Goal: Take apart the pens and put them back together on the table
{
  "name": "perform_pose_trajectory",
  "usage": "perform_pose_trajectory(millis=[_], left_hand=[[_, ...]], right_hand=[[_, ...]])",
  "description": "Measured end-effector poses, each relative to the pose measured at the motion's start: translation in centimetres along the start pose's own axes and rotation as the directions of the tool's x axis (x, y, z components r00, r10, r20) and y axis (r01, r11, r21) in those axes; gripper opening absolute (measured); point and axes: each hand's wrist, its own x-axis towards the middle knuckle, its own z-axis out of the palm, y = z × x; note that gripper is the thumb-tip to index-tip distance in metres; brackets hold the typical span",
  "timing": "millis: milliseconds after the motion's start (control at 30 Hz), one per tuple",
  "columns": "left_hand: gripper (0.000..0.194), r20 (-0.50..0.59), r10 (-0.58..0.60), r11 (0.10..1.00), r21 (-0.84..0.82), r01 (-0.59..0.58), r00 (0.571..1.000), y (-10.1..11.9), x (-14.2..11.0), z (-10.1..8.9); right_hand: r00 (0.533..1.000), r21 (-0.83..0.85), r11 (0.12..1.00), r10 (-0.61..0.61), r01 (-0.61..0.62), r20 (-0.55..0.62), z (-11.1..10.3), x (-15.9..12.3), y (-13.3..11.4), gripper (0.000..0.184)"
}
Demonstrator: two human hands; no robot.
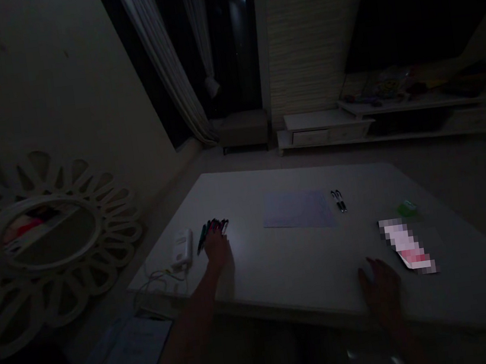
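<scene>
At the left of the white table, my left hand (216, 249) is on a small bunch of pens (202, 236), its fingers closed about them. Dim light hides the exact grip, and the pens' tips fan out past the fingers. Near the front edge on the right, my right hand (381, 288) rests on the tabletop with fingers apart and nothing in it. Just beyond that hand lies a phone (406, 244) with a lit, blurred screen. Two pens (338, 200) lie side by side right of a sheet of paper (298, 209).
A white power strip (182, 248) with cables (161, 276) sits left of the pens. Farther right stands a small green object (406, 208). Papers (127, 358) lie below the table's left front corner. A round ornate mirror (50, 234) is at the left.
</scene>
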Motion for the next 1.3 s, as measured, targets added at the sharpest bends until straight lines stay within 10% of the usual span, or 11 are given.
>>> perform_pose_trajectory(millis=[233, 433, 567, 667, 767, 900, 1067, 1300], left_hand=[[0.014, 0.126, -0.141, 0.990, 0.003, 0.142, 0.982, -1.2, 0.0, -1.1], [0.025, 0.282, -0.203, 0.757, -0.562, 0.333, 0.938, 3.2, -2.4, -1.1], [0.053, 0.575, 0.053, 0.405, -0.760, 0.508, 0.817, 9.2, -8.4, 0.4], [0.058, 0.613, 0.206, 0.324, -0.778, 0.538, 0.763, 13.2, -12.2, 1.2], [0.051, 0.542, 0.233, 0.470, -0.790, 0.394, 0.807, 15.0, -13.6, 1.1], [0.033, 0.122, 0.270, 0.803, -0.576, -0.154, 0.955, 14.4, -13.0, 0.3], [0.023, 0.064, 0.698, 0.706, -0.230, -0.670, 0.714, 13.5, -11.9, 0.9], [0.015, 0.188, 0.688, 0.725, -0.166, -0.668, 0.701, 13.2, -11.7, 3.3]], right_hand=[[1.000, 0.036, 0.999, -0.001, 0.001, -0.007, -0.7, 0.2, -1.2, 0.055], [0.991, 0.281, 0.953, 0.129, -0.111, -0.047, -0.7, 0.5, -4.5, 0.049], [0.929, 0.576, 0.757, 0.108, -0.307, 0.354, 0.0, 0.8, -12.2, 0.047], [0.873, 0.650, 0.661, 0.017, -0.376, 0.487, 0.8, 1.5, -16.7, 0.042], [0.858, 0.618, 0.693, 0.002, -0.372, 0.513, 1.1, 2.1, -17.4, 0.033], [0.824, 0.499, 0.809, -0.034, -0.310, 0.565, 0.7, 2.6, -14.7, 0.028], [0.733, 0.523, 0.807, -0.178, -0.274, 0.657, 0.5, 3.5, -13.0, 0.032], [0.694, 0.435, 0.785, -0.010, -0.440, 0.720, 1.7, 3.5, -12.6, 0.051]])
